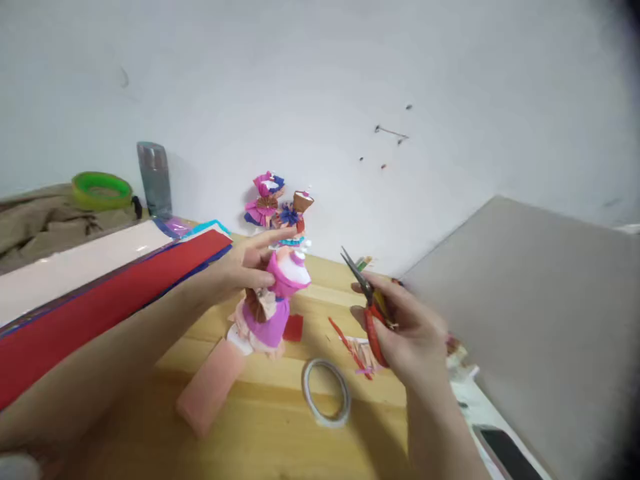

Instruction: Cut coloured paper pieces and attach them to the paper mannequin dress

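My left hand (250, 260) has its thumb on the bodice of a pink paper dress figure (273, 313), with the index finger stretched out past it. The figure has a white top, a ruffled hem and a brown-and-cream fan bow; the fingers behind it are partly hidden. Over the right side of the table, my right hand (405, 327) grips a pair of scissors (373, 303) with red and yellow handles, dark pointed blades up and left. Beyond the left hand, two similar paper figures, one pink and blue (265, 200) and one brown-topped (300, 207), are near the wall.
A tape roll (326, 393) lies on the wooden table (280, 440), near a peach paper roll (210, 387), a red paper piece (294, 328) and paper scraps (363, 353). Red paper sheets (125, 287) lie at left, with green tape (103, 190) behind. A phone (507, 453) lies at lower right.
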Available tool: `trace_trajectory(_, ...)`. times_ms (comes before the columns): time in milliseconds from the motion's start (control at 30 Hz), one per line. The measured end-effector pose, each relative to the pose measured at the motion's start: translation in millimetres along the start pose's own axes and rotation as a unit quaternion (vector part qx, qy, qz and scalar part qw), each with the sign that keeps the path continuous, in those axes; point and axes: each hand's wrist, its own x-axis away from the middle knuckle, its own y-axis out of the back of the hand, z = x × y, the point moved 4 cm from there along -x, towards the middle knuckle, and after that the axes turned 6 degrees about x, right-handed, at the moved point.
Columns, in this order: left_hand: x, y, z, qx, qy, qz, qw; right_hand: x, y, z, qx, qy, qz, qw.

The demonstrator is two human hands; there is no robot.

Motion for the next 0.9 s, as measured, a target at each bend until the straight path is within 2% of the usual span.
trace_trajectory(133, -0.4, -3.7, 2.5, -0.036, -0.016, -0.062, 0.997, 8.5, 0.2, -4.0, 0.007, -0.015, 0.000, 1.000)
trace_trajectory(267, -1.5, -4.7, 9.0, -0.094, -0.046, -0.089, 0.990, 11.9, -9.6, -7.8, -0.009, -0.027, 0.017, 0.999)
trace_trajectory(400, -0.6, -7.6, 10.7, -0.155, -0.059, -0.074, 0.983, 13.8, -14.8, -9.2, -0.026, -0.027, 0.027, 0.999)
trace_trajectory(500, 2.1, -11.9, 5.3, -0.216, -0.071, -0.066, 0.972, 17.5, -5.2, -4.5, -0.038, -0.019, 0.028, 0.999)
trace_trajectory(567, 4.3, -13.9, 0.7, -0.251, -0.076, -0.067, 0.963, 20.0, 3.3, 4.1, -0.063, 0.002, 0.060, 0.996)
trace_trajectory(633, 6.2, -15.6, -3.6, -0.287, -0.077, -0.051, 0.953, 22.1, 5.7, 16.0, -0.095, 0.032, 0.144, 0.984)
trace_trajectory(667, 7.2, -15.6, -6.3, -0.304, -0.080, -0.047, 0.948, 24.2, 2.4, 22.4, -0.106, 0.048, 0.212, 0.970)
trace_trajectory(733, 9.7, -15.9, -12.4, -0.336, -0.078, -0.026, 0.938, 33.6, -13.0, 33.6, -0.104, 0.083, 0.372, 0.919)
trace_trajectory(800, 13.3, -16.3, -23.0, -0.353, -0.091, -0.023, 0.931, 50.9, -35.2, 39.5, -0.064, 0.116, 0.515, 0.847)
trace_trajectory(867, 17.9, -17.1, -39.0, -0.351, -0.126, -0.055, 0.926, 70.9, -57.7, 39.2, 0.001, 0.133, 0.593, 0.794)
trace_trajectory(900, 20.5, -17.4, -48.1, -0.348, -0.149, -0.086, 0.921, 80.1, -67.2, 38.1, 0.036, 0.140, 0.608, 0.781)
